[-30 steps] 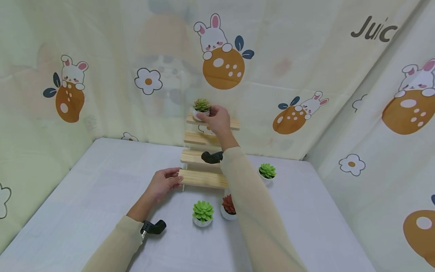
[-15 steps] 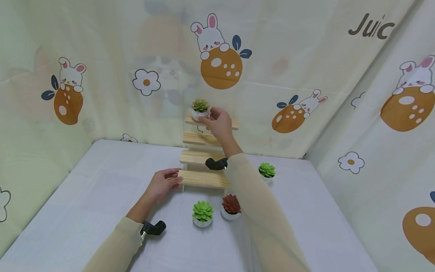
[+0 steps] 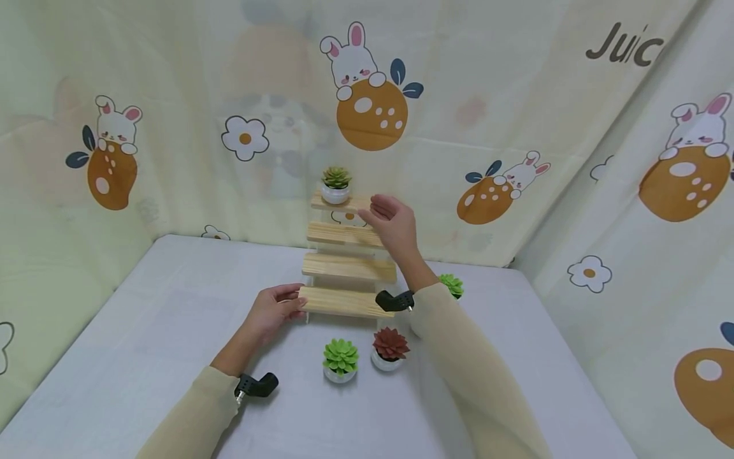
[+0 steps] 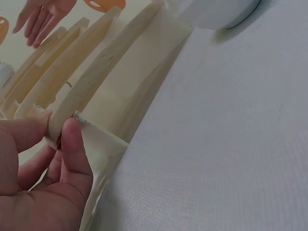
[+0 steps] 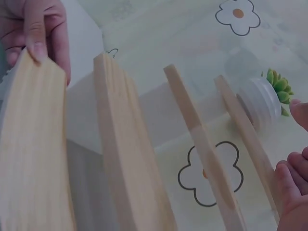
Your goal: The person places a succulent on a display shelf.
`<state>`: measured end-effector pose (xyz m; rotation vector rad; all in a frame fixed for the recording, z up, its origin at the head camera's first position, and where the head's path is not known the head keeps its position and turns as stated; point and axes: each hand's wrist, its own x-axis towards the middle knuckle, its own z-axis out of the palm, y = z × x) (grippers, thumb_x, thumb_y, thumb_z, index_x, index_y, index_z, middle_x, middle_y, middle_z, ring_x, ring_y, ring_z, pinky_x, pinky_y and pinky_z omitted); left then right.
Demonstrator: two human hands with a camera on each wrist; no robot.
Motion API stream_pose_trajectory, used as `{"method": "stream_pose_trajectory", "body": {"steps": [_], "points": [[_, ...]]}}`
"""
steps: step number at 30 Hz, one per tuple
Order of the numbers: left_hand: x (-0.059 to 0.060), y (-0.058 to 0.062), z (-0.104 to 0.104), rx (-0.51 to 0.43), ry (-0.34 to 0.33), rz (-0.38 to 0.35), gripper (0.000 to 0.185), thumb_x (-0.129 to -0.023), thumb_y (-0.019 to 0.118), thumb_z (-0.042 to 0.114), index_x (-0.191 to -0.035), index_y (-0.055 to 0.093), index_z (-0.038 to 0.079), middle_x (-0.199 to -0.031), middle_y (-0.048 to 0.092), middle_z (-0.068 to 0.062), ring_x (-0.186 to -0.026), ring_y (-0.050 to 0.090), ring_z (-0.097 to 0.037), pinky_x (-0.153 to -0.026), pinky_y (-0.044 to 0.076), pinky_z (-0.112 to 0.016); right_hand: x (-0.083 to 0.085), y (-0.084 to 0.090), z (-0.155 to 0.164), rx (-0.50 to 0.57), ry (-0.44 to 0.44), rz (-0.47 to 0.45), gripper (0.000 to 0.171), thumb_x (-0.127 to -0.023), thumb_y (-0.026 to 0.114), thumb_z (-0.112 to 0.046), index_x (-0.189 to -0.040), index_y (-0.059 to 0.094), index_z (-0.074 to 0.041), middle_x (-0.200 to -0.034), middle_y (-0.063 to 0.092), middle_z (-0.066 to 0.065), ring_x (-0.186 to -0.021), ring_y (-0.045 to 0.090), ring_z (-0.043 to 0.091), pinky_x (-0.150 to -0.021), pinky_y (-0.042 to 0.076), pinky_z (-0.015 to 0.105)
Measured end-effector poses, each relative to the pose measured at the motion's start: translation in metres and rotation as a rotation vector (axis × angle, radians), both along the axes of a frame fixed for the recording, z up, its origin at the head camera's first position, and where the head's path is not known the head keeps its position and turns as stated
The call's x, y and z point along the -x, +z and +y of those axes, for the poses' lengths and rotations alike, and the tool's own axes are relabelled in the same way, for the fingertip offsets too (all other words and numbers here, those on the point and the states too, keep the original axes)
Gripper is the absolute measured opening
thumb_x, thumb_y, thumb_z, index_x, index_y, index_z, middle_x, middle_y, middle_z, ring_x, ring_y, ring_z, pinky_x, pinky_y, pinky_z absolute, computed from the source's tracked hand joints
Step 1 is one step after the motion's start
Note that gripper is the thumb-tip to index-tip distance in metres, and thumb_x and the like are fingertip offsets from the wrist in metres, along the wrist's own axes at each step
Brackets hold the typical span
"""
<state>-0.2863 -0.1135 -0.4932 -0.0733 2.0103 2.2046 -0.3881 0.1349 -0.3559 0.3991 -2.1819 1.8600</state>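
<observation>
The left hand [image 3: 274,311] pinches the left end of the lowest step [image 3: 343,301] of the wooden stepped shelf [image 3: 350,250], thumb and fingers curled round the board's edge, as the left wrist view shows. The right hand [image 3: 394,222] hangs beside the upper steps with fingers loosely spread and nothing in it. A small potted plant [image 3: 336,184] stands alone on the left part of the top step [image 3: 335,203], apart from that hand. On the bench [image 3: 160,357] in front of the shelf sit a green plant [image 3: 340,360] and a red plant [image 3: 389,349], close together; another green plant [image 3: 453,285] is partly hidden behind the right forearm.

The pot up top sits near the board's edge, so a knock from the right hand or a tug on the bottom step would likely tip it off. The right sleeve hangs close over the red plant and could brush it over.
</observation>
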Motion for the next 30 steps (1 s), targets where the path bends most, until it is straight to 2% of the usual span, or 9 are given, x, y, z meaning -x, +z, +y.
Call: {"method": "stream_pose_trajectory", "body": {"steps": [8, 16, 22, 26, 30], "points": [[0.000, 0.000, 0.000, -0.004, 0.004, -0.016, 0.048, -0.097, 0.067, 0.000, -0.143, 0.053, -0.008, -0.115, 0.062, -0.013, -0.085, 0.066, -0.011, -0.076, 0.063, -0.022, -0.026, -0.010, 0.029, 0.013, -0.006, 0.003, 0.053, -0.090, 0.080, -0.015, -0.135, 0.061, 0.006, -0.138, 0.061, 0.028, -0.131, 0.059, 0.038, -0.104, 0.056, 0.026], [0.001, 0.000, 0.000, -0.003, 0.014, -0.037, 0.048, -0.096, 0.067, 0.000, -0.142, 0.054, -0.006, -0.114, 0.061, -0.012, -0.084, 0.067, -0.011, -0.074, 0.063, -0.021, -0.047, -0.028, 0.061, -0.053, -0.084, 0.016, 0.047, -0.089, 0.081, -0.023, -0.130, 0.068, -0.006, -0.132, 0.068, 0.015, -0.128, 0.063, 0.033, -0.101, 0.056, 0.020], [0.000, 0.001, -0.001, -0.002, 0.014, -0.033, 0.048, -0.097, 0.066, 0.000, -0.143, 0.054, -0.007, -0.115, 0.060, -0.012, -0.085, 0.066, -0.012, -0.075, 0.063, -0.021, -0.067, -0.040, 0.077, -0.075, -0.121, -0.016, 0.048, -0.090, 0.081, -0.025, -0.131, 0.067, -0.004, -0.132, 0.069, 0.015, -0.127, 0.064, 0.032, -0.099, 0.055, 0.017], [0.001, -0.001, -0.001, -0.008, 0.014, -0.039, 0.047, -0.096, 0.067, -0.001, -0.142, 0.054, -0.006, -0.114, 0.060, -0.011, -0.086, 0.066, -0.012, -0.075, 0.063, -0.022, -0.081, -0.050, 0.088, -0.101, -0.144, -0.047, 0.048, -0.090, 0.081, -0.029, -0.131, 0.068, -0.008, -0.132, 0.069, 0.011, -0.126, 0.065, 0.026, -0.101, 0.054, 0.018], [0.002, -0.003, 0.000, -0.014, 0.011, -0.037, 0.048, -0.096, 0.067, -0.001, -0.142, 0.054, -0.007, -0.113, 0.061, -0.011, -0.086, 0.067, -0.013, -0.075, 0.063, -0.022, -0.094, -0.062, 0.100, -0.119, -0.170, -0.067, 0.050, -0.089, 0.082, -0.033, -0.131, 0.068, -0.010, -0.132, 0.070, 0.008, -0.124, 0.066, 0.020, -0.105, 0.054, 0.024]]}}
